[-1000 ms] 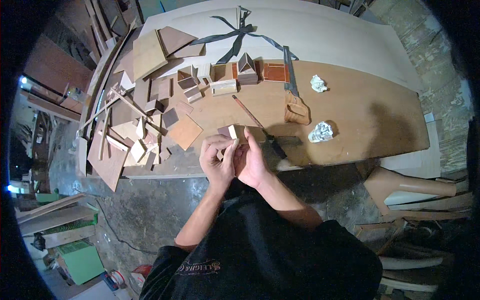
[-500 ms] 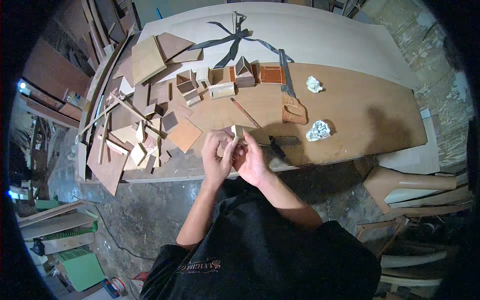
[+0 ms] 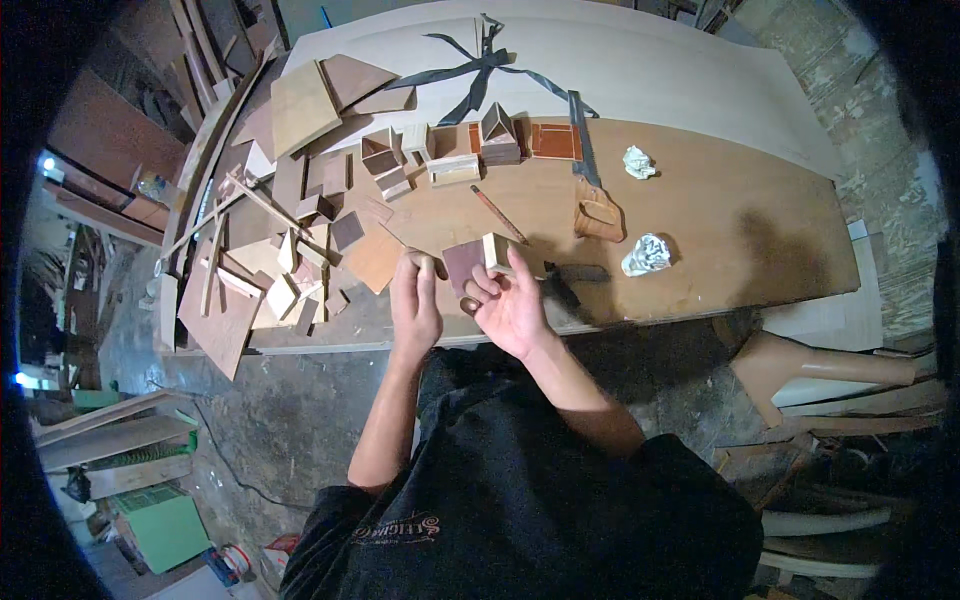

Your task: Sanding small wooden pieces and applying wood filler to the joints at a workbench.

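Over the near edge of the workbench (image 3: 710, 235), the right hand (image 3: 515, 305) grips a small wooden block (image 3: 495, 251) with a dark square panel (image 3: 462, 266) beside it; whether the two are joined cannot be told. Just left of them, the left hand (image 3: 415, 310) is closed around a thin stick (image 3: 393, 235). Beyond lie a pencil (image 3: 499, 214) and, to its right, a saw (image 3: 588, 198).

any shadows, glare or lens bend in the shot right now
Head view: a soft shadow lies on the right part of the table; two small lights glare far left. Same head view: table edges bow, corners go black.
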